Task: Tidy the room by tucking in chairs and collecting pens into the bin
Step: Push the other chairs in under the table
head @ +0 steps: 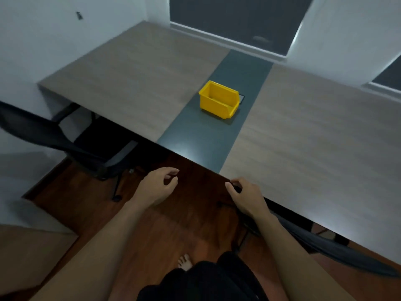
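A yellow plastic bin [219, 101] stands open on the dark grey strip down the middle of the wooden table [134, 83]. No pens show on the table. My right hand [245, 197] grips the top corner of a black mesh chair [338, 248] at the near table edge, with its seat hidden beneath the top. My left hand [158, 186] hovers over the floor just short of the table edge, fingers loosely curled and holding nothing. A second black chair [86, 144] stands to the left, its seat partly under the table.
White walls close in on the left and behind the table, with dark windows [234, 16] at the back. The floor [165, 224] is reddish wood. My bare foot [185, 261] and dark shorts show at the bottom.
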A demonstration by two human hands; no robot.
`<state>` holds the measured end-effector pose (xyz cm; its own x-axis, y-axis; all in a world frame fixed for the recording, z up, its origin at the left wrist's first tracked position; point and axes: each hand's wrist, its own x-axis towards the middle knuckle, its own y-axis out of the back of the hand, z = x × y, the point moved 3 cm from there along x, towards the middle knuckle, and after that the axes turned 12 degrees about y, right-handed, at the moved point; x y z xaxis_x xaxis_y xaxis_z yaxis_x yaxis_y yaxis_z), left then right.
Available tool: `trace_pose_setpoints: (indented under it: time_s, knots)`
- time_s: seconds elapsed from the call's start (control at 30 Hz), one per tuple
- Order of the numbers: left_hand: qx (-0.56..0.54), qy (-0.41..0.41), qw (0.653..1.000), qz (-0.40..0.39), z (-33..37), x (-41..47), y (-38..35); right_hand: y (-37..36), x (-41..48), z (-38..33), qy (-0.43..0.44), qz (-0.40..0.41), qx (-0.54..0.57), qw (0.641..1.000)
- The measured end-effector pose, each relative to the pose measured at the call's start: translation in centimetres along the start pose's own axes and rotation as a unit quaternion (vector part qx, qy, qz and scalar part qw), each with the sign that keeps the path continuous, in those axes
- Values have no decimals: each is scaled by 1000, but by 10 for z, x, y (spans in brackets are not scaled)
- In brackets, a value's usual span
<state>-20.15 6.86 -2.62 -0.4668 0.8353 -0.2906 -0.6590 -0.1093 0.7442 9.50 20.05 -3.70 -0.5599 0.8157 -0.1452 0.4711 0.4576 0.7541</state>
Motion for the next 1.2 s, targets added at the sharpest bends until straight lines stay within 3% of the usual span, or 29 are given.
trace_pose_setpoints:
  time_s: [0.4, 0.6, 0.97, 1.2]
  knots:
    - [-40, 132, 983, 122, -143, -22, 119, -117, 115, -148, 138, -137, -19, 981]
    - [-44, 160, 972, 164, -195, 2, 189, -172, 187, -225, 193, -178, -15, 965]
    - [-45, 226, 949, 216, -280, 56, 306, -242, 312, -345, 248, -235, -31, 939]
    - [-69, 224, 948, 216, -312, 92, 346, -282, 348, -385, 256, -259, -23, 931]
